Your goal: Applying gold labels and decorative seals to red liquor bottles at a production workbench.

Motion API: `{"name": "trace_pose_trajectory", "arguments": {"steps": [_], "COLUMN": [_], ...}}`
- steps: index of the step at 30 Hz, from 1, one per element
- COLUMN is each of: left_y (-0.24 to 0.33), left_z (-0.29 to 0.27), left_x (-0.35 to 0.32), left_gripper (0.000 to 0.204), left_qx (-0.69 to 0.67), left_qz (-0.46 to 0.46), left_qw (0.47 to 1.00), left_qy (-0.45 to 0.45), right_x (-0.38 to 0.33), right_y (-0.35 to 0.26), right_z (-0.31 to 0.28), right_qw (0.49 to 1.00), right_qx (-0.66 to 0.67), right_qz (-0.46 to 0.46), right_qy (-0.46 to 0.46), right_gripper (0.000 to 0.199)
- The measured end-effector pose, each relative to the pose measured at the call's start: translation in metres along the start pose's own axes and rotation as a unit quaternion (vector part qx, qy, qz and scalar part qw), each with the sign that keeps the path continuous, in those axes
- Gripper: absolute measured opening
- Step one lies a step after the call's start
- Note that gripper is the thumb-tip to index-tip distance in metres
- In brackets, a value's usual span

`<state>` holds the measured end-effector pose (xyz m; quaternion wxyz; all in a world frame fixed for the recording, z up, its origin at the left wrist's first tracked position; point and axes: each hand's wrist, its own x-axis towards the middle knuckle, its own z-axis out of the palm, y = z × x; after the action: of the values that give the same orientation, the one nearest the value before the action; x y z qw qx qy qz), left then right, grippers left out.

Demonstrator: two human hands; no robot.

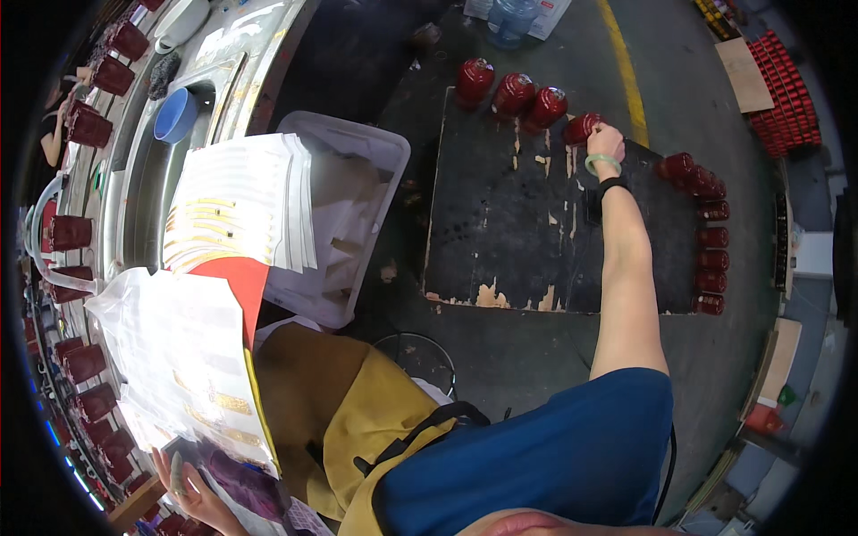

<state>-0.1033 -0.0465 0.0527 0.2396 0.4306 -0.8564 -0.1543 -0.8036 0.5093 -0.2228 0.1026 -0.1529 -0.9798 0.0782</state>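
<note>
My right hand (606, 145), with a pale green bangle and a black band at the wrist, is closed around a glossy dark red jar (581, 129) at the far edge of a worn black board (500, 223). Left of it stand more red jars (515, 94) in a row. My left hand (198, 500) is low at the left, fingers apart, beside a stack of shiny printed sheets (179, 348). A grey-green oblong piece (177, 473) lies along its fingers; whether it is worn or held, I cannot tell.
Several red jars (712, 237) line the board's right edge. At left are striped gold-and-white sheets (237, 196), a white plastic bin (380, 147), a blue bowl (176, 116) in a sink and dark red pots (70, 232). A stool-like metal ring (438, 344) stands near my lap.
</note>
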Motion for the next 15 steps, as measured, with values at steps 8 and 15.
{"name": "trace_pose_trajectory", "arguments": {"steps": [8,15], "left_y": [0.040,0.041], "left_z": [0.007,0.010], "left_x": [-0.010,-0.017], "left_gripper": [0.017,0.014], "left_qx": [0.099,0.102], "left_qz": [0.020,0.019], "left_qw": [0.995,0.995], "left_qy": [0.000,0.002], "right_x": [0.035,0.046], "right_y": [-0.024,-0.045], "right_z": [0.019,0.011], "right_qw": [0.998,0.995], "right_qx": [0.019,0.035], "right_qz": [0.063,0.069], "right_qy": [-0.021,-0.061], "right_gripper": [0.027,0.041]}}
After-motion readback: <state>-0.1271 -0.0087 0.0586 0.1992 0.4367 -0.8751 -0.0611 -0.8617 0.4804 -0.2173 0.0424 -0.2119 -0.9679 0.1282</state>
